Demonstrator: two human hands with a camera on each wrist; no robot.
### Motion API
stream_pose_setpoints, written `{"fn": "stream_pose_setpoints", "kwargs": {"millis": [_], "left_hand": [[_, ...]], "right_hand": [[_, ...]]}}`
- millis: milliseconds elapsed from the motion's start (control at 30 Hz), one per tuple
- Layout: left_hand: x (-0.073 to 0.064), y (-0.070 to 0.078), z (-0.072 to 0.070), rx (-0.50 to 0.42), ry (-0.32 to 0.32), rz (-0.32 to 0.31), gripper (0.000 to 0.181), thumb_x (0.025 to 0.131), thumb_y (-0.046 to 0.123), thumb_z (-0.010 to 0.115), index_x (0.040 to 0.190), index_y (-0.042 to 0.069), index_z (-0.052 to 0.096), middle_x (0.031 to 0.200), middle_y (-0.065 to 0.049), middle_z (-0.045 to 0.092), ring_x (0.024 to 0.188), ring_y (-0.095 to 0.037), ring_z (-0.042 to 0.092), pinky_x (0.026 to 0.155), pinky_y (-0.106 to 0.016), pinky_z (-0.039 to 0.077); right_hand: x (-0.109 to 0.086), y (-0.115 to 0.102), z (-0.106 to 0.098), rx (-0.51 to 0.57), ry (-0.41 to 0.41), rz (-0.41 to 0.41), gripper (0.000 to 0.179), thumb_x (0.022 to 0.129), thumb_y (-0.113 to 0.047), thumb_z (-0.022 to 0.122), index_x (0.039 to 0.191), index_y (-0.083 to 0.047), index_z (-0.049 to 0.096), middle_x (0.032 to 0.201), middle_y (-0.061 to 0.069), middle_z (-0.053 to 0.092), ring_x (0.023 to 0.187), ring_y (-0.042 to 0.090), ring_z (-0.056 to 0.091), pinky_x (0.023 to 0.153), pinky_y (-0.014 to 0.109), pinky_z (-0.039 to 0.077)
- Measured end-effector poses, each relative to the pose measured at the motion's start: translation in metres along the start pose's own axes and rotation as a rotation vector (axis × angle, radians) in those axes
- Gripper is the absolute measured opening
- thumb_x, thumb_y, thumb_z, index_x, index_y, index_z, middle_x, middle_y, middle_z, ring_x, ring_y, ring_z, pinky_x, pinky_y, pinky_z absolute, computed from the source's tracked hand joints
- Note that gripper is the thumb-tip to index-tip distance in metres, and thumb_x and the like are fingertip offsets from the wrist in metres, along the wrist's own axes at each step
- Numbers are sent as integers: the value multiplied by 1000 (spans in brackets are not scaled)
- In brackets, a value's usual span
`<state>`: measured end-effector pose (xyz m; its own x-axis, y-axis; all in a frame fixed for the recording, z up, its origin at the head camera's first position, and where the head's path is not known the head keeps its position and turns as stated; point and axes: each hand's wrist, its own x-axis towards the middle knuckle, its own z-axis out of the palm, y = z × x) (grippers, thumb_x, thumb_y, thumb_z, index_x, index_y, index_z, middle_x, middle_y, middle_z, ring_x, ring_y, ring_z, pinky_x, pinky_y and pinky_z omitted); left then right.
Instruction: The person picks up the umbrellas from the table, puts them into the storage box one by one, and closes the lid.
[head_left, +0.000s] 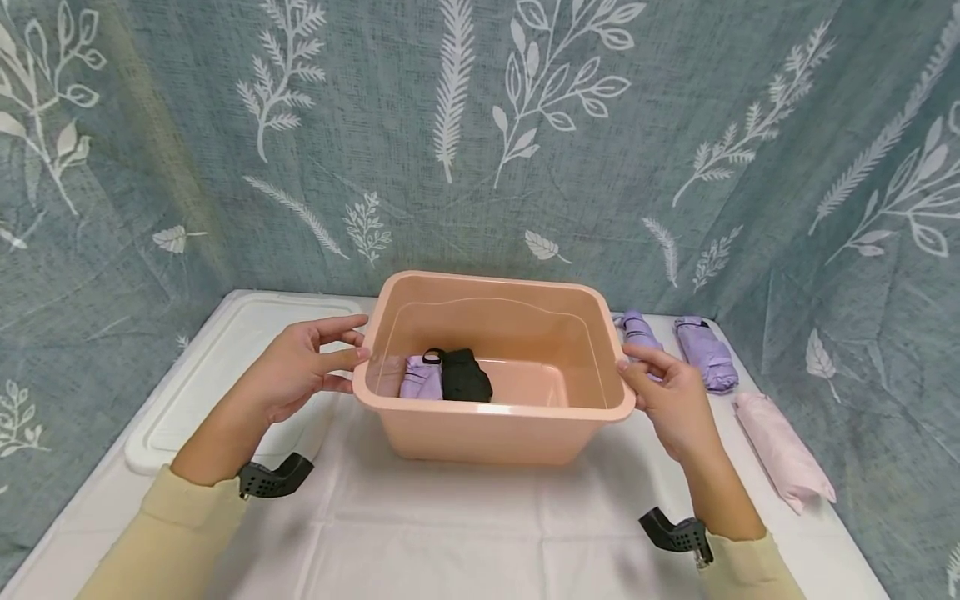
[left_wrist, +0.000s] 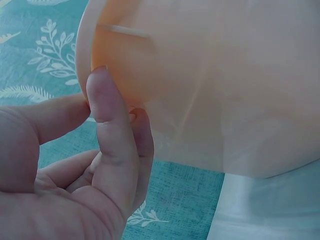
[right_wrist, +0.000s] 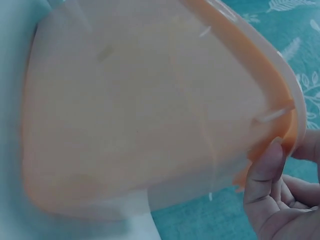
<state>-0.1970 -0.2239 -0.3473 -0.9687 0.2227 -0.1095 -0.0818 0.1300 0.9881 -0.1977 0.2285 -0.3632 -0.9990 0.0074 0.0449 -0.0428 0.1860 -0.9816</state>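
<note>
A peach plastic storage bin stands at the middle of the white table, its open top facing me. On its left end, my left hand pinches the rim between thumb and fingers. My right hand grips the rim at the opposite end the same way; the right wrist view shows the thumb and a finger around the lip. Inside the bin, toward the left, lie a folded black umbrella with a wrist loop and a lilac folded bundle.
A white lid lies flat on the left side of the table. To the right of the bin are two lilac folded umbrellas, one nearer and one farther right, plus a pale pink bundle. Patterned cloth hangs behind and at both sides.
</note>
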Motion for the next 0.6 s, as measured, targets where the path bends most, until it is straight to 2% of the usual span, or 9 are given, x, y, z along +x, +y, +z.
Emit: {"fn": "stream_pose_setpoints", "kwargs": {"millis": [200,400,600], "left_hand": [[1,-1,-1,-13,-19,6,66,99,10,68,157,-1,37,120,-7,52,83,-9,70,75,-32,65],[1,-2,-3,-27,-33,13,66,99,10,67,157,-3,37,119,-6,53,83,-10,70,74,-32,65],[3,-5,-4,-57,-36,-1,69,99,10,68,158,-2,35,115,-2,55,81,-10,69,71,-31,64]], "right_hand": [[0,7,-9,-50,-26,4,52,104,-28,63,139,10,56,97,-3,69,80,7,69,71,25,64],[-2,22,-33,-59,-32,-51,50,103,-25,63,135,13,55,90,-8,71,72,7,65,66,23,63],[-5,38,-62,-66,-12,-92,37,102,-23,65,130,2,64,93,-7,73,75,8,67,68,23,63]]}}
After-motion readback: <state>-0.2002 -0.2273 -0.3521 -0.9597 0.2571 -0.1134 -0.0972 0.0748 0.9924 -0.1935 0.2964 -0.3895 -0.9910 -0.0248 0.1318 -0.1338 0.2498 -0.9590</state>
